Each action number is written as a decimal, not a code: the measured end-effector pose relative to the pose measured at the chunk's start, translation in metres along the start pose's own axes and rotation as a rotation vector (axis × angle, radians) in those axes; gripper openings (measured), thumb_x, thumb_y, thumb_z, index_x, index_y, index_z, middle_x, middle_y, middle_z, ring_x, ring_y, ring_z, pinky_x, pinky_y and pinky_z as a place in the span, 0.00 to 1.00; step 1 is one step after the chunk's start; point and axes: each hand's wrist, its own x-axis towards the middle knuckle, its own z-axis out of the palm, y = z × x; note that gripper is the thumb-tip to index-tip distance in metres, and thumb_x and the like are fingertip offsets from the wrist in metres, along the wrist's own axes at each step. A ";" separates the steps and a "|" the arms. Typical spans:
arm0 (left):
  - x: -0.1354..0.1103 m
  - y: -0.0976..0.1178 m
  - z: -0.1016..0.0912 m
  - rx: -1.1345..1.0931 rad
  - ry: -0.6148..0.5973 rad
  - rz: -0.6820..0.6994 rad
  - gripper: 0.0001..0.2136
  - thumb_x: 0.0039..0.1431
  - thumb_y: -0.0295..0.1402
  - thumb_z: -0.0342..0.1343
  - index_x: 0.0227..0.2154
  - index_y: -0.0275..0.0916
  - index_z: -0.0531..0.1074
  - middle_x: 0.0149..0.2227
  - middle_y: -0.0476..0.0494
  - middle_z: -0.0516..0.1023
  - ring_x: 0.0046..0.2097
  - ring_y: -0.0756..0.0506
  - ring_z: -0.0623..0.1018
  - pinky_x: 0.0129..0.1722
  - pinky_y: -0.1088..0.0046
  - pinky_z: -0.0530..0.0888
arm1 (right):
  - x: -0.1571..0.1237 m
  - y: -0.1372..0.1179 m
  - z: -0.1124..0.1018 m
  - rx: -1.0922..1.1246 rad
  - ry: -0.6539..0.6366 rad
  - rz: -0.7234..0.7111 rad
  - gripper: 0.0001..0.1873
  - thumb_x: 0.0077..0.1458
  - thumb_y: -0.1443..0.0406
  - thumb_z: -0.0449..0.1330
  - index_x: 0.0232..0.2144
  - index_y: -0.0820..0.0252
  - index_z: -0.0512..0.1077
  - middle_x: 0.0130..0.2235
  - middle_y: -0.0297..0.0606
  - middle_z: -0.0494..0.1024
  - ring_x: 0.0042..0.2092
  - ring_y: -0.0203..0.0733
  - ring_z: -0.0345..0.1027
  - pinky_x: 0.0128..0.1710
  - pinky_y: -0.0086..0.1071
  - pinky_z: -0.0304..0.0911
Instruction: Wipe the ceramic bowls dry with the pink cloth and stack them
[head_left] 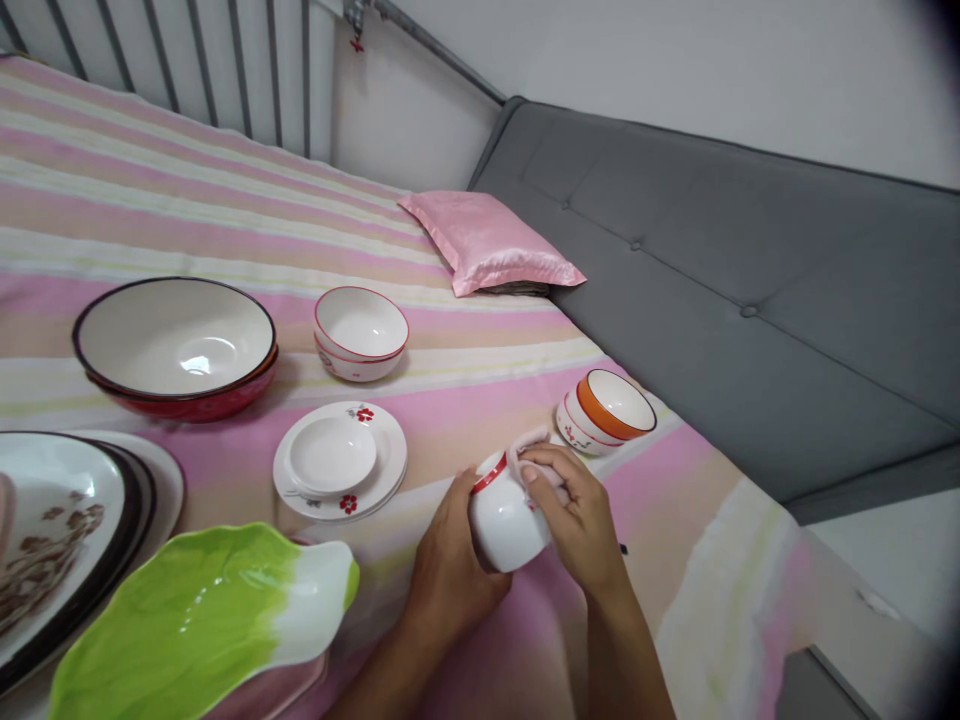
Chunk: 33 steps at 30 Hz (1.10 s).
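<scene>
A white cup with a red band at its rim is tilted between my hands above the bed. My left hand is wrapped round its left side and underside. In the fingers of my right hand is a pale pink cloth, pressed over the cup's rim and right side. Just beyond my right hand stands a small stack of bowls, an orange-rimmed bowl on top. To the left of my left hand, a small white dish sits on white plates with red flowers.
Left of my arms lie a green leaf-shaped dish and stacked brown-patterned plates. Farther back are large red bowls and red-rimmed white bowls. A pink pillow rests by the grey headboard, on the striped bedsheet.
</scene>
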 end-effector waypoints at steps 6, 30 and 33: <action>-0.003 0.005 -0.003 0.099 0.038 0.144 0.39 0.31 0.24 0.58 0.54 0.38 0.57 0.56 0.30 0.68 0.57 0.31 0.69 0.53 0.50 0.70 | 0.001 0.011 -0.005 0.189 0.042 0.270 0.14 0.56 0.54 0.57 0.37 0.58 0.74 0.39 0.38 0.77 0.42 0.46 0.68 0.41 0.34 0.62; 0.004 0.020 -0.014 -0.003 0.079 0.132 0.11 0.52 0.30 0.52 0.40 0.41 0.65 0.36 0.41 0.70 0.38 0.40 0.72 0.36 0.59 0.71 | -0.016 -0.036 0.021 -0.332 -0.175 -0.413 0.04 0.53 0.67 0.57 0.31 0.57 0.72 0.38 0.36 0.76 0.49 0.46 0.66 0.54 0.44 0.54; 0.003 0.021 -0.013 0.033 0.093 0.140 0.12 0.51 0.29 0.53 0.40 0.40 0.65 0.36 0.41 0.70 0.37 0.41 0.72 0.35 0.60 0.71 | -0.016 -0.031 0.021 -0.312 -0.133 -0.390 0.05 0.53 0.67 0.58 0.33 0.57 0.73 0.39 0.36 0.76 0.49 0.46 0.66 0.53 0.43 0.56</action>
